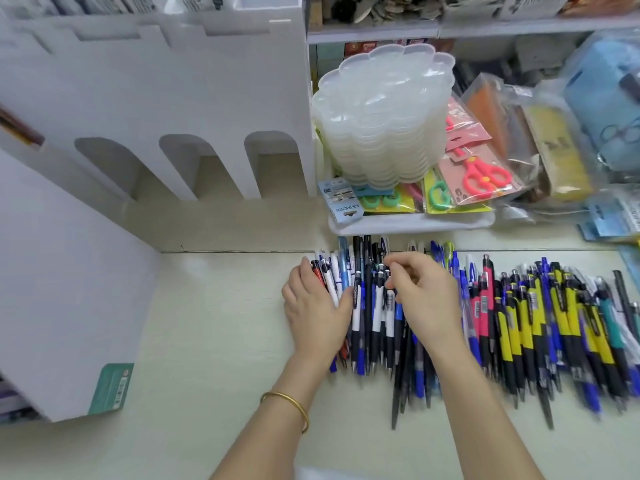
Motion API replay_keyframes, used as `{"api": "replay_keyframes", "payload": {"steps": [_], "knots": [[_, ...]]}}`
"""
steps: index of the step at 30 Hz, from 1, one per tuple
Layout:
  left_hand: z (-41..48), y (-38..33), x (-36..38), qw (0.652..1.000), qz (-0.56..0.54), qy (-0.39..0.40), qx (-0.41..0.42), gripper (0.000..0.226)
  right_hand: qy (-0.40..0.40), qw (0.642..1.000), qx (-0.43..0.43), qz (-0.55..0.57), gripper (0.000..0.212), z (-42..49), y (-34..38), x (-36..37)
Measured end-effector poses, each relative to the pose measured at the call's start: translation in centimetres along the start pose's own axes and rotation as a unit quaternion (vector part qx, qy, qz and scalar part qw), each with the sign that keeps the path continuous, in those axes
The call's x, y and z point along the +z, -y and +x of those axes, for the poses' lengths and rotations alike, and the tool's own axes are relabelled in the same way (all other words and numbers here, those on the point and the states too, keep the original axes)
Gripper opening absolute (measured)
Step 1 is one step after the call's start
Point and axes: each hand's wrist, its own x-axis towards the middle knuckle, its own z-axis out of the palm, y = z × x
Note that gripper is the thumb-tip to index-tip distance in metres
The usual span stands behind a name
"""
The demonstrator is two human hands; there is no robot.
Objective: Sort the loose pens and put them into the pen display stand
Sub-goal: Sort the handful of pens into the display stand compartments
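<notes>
A long row of loose pens (519, 320) lies side by side on the pale table, running from the middle to the right edge: white-and-blue ones at the left, then pink, then yellow-and-black. My left hand (313, 306) rests against the left end of the row, its thumb curled over a small bundle of white, red and blue pens (332, 282). My right hand (424, 296) hovers over the white-and-blue pens (375, 306), fingers curled and pinching at their top ends. The white pen display stand (156, 98) rises at the back left, with three arched slots.
A stack of clear scalloped plastic trays (384, 112) stands on a white tray (408, 225) behind the pens, among packets of children's scissors (481, 174). Bagged stationery (554, 140) fills the right rear. A white side panel (69, 271) with a green label stands at the left.
</notes>
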Motion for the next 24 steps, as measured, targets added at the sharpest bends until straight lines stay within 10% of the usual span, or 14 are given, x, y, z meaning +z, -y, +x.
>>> {"api": "replay_keyframes", "payload": {"steps": [24], "knots": [[0.54,0.26,-0.70,1.000,-0.017,0.006,-0.020,0.083,0.012,0.999,-0.020,-0.023,0.019,-0.38,-0.22,0.18]]}}
